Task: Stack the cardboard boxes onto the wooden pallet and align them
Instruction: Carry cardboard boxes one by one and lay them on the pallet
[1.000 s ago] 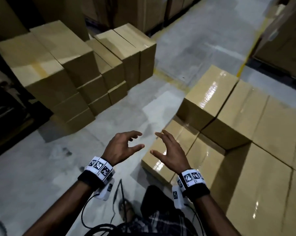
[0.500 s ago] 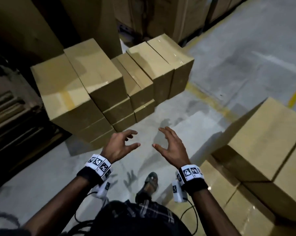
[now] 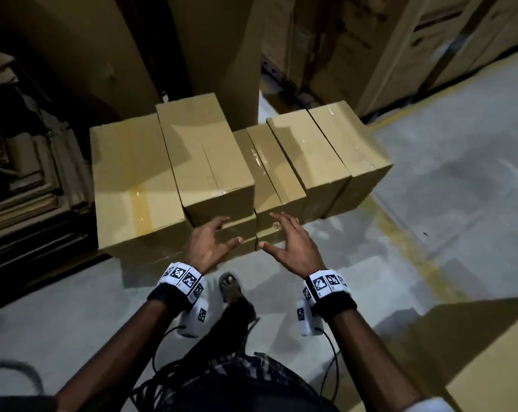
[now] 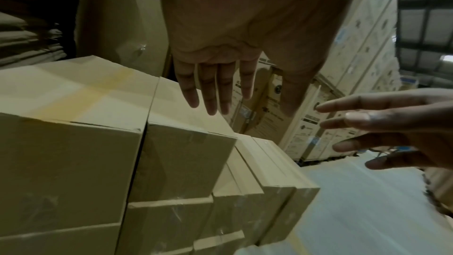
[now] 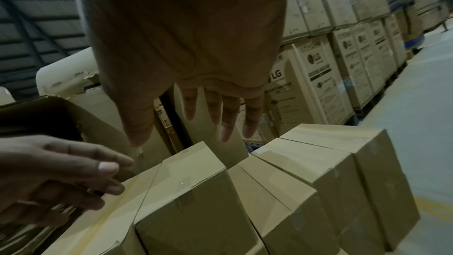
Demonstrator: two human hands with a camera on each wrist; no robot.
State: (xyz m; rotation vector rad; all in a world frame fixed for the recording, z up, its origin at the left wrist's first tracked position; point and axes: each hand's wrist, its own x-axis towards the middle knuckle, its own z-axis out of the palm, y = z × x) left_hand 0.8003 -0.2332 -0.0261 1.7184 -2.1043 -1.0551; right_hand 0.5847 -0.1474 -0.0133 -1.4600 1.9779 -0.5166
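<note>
Nearest to the viewer, a person's two forearms reach forward, each wrist carrying a black band with a white block of printed square markers. One sandalled foot stands on the grey concrete floor between the arms.

The left hand is held with a wide grip: fingers spread and only lightly bent, holding nothing. The right hand mirrors it, palm turned inward, grip equally wide and empty. Thumb tips point toward each other with a gap between them. Both hands hover just in front of the stack; contact with the cardboard cannot be confirmed from any view.

At lower right, the corner of a further plain brown carton intrudes.

Directly beyond the hands stands the group of plain brown taped cardboard boxes, set on the floor in layers, side by side and touching. The left two stand highest; the middle pair sits lower; the right pair is angled slightly away. No wooden pallet is discernible beneath them.

Behind, tall brown cartons rise. To the left lie flattened cardboard sheets in shadow. Farther right, printed appliance cartons are stacked high along the aisle.
</note>
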